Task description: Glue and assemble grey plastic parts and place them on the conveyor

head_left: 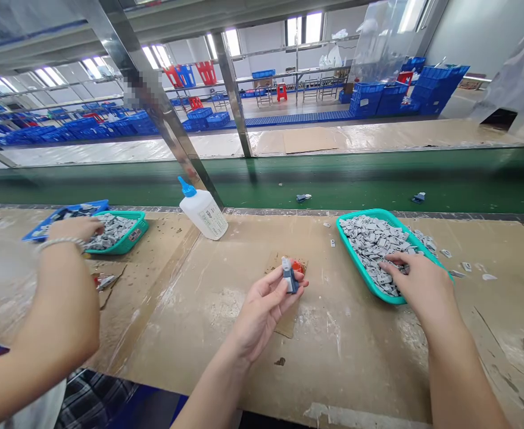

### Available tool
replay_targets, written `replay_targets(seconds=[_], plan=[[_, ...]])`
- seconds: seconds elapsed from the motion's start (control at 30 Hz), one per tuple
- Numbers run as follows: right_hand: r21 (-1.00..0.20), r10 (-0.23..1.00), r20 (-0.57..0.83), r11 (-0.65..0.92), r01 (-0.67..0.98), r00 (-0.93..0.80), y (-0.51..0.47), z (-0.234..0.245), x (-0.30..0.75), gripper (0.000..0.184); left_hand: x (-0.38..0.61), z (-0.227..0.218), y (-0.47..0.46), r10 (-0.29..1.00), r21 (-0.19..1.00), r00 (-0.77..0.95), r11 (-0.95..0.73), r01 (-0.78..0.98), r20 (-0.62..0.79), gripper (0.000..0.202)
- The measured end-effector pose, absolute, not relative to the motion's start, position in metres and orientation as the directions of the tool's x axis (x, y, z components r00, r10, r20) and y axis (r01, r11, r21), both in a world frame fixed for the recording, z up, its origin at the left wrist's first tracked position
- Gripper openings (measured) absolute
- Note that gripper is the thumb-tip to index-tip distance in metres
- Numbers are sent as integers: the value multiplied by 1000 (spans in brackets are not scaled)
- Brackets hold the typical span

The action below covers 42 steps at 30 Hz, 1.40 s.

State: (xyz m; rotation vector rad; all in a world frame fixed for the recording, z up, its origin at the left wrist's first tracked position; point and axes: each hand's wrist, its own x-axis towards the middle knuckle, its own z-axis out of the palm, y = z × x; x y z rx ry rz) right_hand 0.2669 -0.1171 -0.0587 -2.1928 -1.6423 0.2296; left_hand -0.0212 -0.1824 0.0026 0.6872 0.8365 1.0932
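Observation:
My left hand (266, 304) is closed around a small plastic part (290, 280), dark blue and grey with a whitish tip pointing up. It holds the part above a small cardboard piece (285, 326) bearing a red blob (298, 266). On the right, a turquoise basket (361, 279) is full of small flat grey plastic pieces (371, 244). My right hand (423, 280) reaches over the basket's right side. Its thumb and forefinger come together at the pieces; whether one is between the tips is hidden.
A white bottle (206, 215) with a blue nozzle leans at the table's back edge. At left, a co-worker's hand (74, 228) is in another turquoise basket (139, 229), beside a blue tray (101, 205). Two small parts lie on the green belt (360, 185). A metal post (172, 119) rises behind.

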Motion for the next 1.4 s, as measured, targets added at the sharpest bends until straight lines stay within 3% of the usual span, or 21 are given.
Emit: replay_targets(seconds=[0.13, 0.23, 0.3, 0.4, 0.6, 0.73, 0.9, 1.13, 1.27, 1.4], plan=[[-455, 937, 94, -261, 852, 337, -118, -56, 263, 26, -33, -4, -147, 960, 922, 218, 237, -305, -175, 41], [-528, 916, 176, -220, 820, 360, -119, -54, 261, 23, -44, -15, -94, 987, 996, 158, -29, 89, 15, 36], [-573, 892, 259, -167, 802, 370, -120, -51, 260, 22, -46, -23, -52, 970, 825, 142, -242, 511, 197, 37], [-654, 869, 327, -75, 753, 370, -120, -44, 254, 23, -39, -32, 9, 943, 660, 210, -331, 674, 258, 41], [-883, 916, 218, 39, 467, 336, -123, -35, 225, 31, -10, -49, 97, 902, 428, 383, -433, 793, 202, 56], [-981, 971, 73, 28, 193, 229, -125, -39, 206, 31, -11, -63, 127, 920, 312, 365, -391, 866, 142, 71], [-986, 998, 51, 42, 164, 48, -126, -45, 190, 22, -38, -69, 138, 960, 243, 259, -277, 930, 103, 53], [-997, 997, -70, -71, 25, 39, -127, -44, 173, 27, -75, -61, 122, 987, 341, 132, -154, 927, 87, 32], [-999, 999, -37, -37, -4, 23, -131, -45, 159, 26, -87, -48, 102, 994, 480, 30, -77, 874, 105, 27], [-993, 994, -105, -105, -54, -16, -132, -52, 143, 31, -81, -36, 58, 987, 668, -45, -71, 741, 156, 28]])
